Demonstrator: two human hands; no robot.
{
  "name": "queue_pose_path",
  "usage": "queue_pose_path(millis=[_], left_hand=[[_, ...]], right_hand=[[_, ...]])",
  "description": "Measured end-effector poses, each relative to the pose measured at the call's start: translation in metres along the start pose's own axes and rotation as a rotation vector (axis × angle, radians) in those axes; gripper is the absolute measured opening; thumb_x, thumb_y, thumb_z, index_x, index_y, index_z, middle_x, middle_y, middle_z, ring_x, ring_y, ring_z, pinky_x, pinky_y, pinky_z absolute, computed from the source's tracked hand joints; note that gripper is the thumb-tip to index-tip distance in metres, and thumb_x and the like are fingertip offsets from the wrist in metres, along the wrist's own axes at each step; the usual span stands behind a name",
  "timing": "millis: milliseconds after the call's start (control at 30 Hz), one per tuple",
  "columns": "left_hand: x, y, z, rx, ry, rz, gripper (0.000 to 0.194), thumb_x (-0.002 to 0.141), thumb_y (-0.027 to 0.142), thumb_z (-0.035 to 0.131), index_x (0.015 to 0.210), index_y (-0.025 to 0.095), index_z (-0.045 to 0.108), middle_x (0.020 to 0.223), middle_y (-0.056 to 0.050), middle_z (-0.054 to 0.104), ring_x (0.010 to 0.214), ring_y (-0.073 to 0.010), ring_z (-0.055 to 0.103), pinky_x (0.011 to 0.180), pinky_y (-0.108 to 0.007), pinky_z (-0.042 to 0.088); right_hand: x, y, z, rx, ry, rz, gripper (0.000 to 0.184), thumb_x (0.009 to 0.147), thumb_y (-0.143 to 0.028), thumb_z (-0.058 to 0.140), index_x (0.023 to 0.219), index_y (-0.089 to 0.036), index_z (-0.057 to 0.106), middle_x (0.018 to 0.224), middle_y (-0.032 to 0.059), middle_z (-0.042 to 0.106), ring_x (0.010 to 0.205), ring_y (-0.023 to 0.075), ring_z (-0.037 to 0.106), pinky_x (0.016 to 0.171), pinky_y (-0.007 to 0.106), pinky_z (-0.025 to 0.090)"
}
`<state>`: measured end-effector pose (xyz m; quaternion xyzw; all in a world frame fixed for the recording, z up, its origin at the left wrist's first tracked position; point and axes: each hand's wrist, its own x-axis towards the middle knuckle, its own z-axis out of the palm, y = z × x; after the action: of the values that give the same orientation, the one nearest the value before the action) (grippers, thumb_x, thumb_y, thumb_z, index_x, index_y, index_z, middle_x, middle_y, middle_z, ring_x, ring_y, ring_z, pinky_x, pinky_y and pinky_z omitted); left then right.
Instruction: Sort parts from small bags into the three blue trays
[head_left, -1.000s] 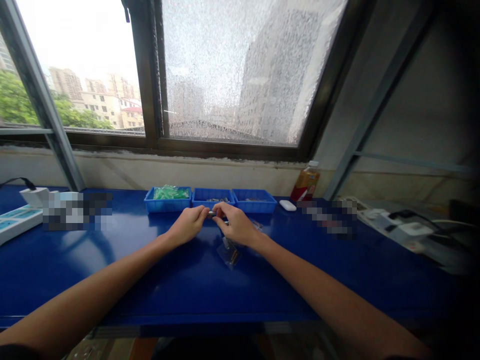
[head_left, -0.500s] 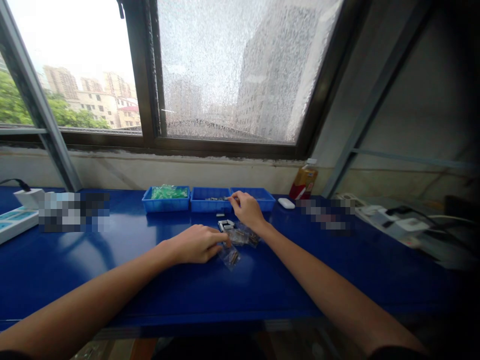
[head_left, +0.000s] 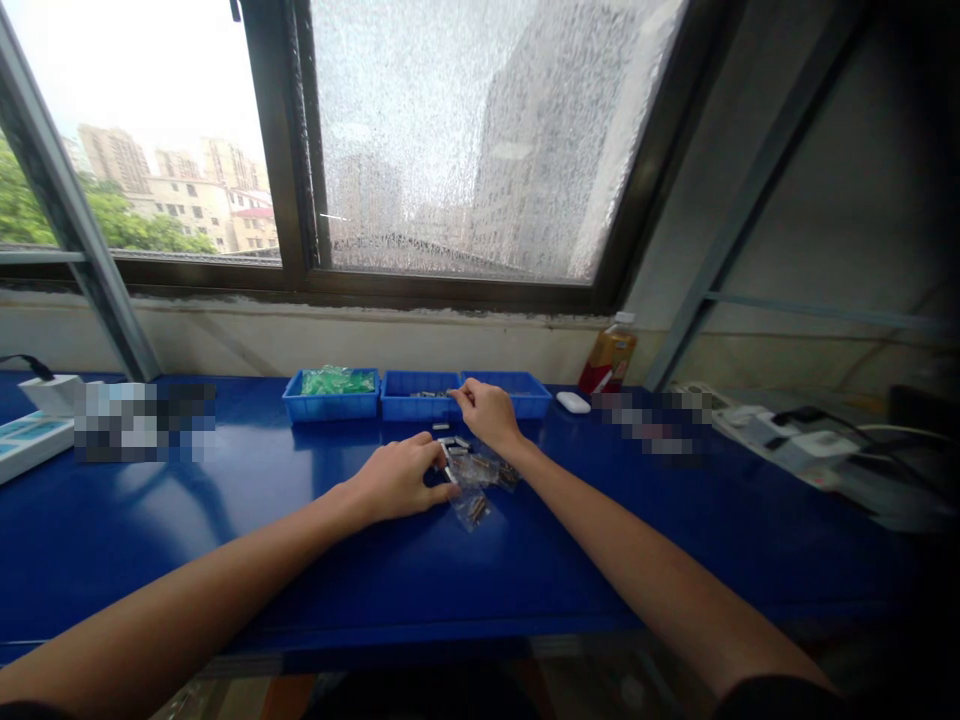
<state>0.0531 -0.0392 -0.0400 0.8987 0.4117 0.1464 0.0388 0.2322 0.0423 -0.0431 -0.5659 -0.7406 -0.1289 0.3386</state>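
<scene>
My left hand (head_left: 405,477) rests over the blue table, thumb and fingers apart, beside a small group of silver-and-dark pieces (head_left: 456,445). Just past its thumb lies a clear plastic bag (head_left: 474,510) with brownish metal-looking pieces in it. More clear bags (head_left: 480,468) with similar contents lie between my hands. My right hand (head_left: 487,412) is closed in a pinch at the near right part of the middle blue bin (head_left: 412,408), which has small metallic pieces in it. Whatever is between those fingertips is too small to make out.
A left blue bin (head_left: 330,408) holds green plastic packets. Beyond my right hand stands another blue bin (head_left: 529,405). One small piece (head_left: 440,427) lies before the middle bin. A white case (head_left: 574,402), a drink bottle (head_left: 609,355) and power strips (head_left: 34,440) line the sides.
My left hand has shifted slightly up and its thumb and fingers have spread, away from the nearest bag. The right hand has moved slightly left at the bin, still pinched.
</scene>
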Motion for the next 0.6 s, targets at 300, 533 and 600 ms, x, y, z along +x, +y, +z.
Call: queue_pose_path(millis=[300, 533, 600], left_hand=[[-0.001, -0.015, -0.004, 0.049, 0.023, -0.013, 0.027, 0.08, 0.028, 0.046, 0.103, 0.025, 0.06, 0.104, -0.004, 0.062, 0.088, -0.0236, 0.062, 0.074, -0.032, 0.047], [0.004, -0.025, 0.002, -0.021, 0.061, -0.061, 0.023, 0.084, 0.035, 0.043, 0.089, 0.021, 0.061, 0.093, -0.004, 0.063, 0.08, -0.0202, 0.062, 0.069, -0.029, 0.045], [0.007, -0.031, 0.002, -0.054, 0.086, -0.069, 0.024, 0.086, 0.033, 0.041, 0.089, 0.02, 0.061, 0.091, -0.005, 0.064, 0.083, -0.0199, 0.061, 0.072, -0.028, 0.044]], right_hand=[[-0.001, 0.0, 0.0, 0.022, 0.011, 0.041, 0.026, 0.085, -0.037, 0.047, 0.07, -0.02, 0.061, 0.064, 0.0029, 0.066, 0.061, 0.0163, 0.06, 0.053, 0.024, 0.027], [-0.002, 0.0, -0.008, 0.055, 0.019, 0.065, 0.026, 0.088, -0.033, 0.041, 0.077, -0.02, 0.061, 0.066, 0.0028, 0.065, 0.061, 0.0152, 0.058, 0.055, 0.024, 0.029], [-0.007, -0.006, -0.016, 0.116, -0.015, -0.007, 0.023, 0.088, -0.033, 0.042, 0.084, -0.019, 0.06, 0.067, 0.0016, 0.063, 0.06, 0.0138, 0.056, 0.056, 0.023, 0.031]])
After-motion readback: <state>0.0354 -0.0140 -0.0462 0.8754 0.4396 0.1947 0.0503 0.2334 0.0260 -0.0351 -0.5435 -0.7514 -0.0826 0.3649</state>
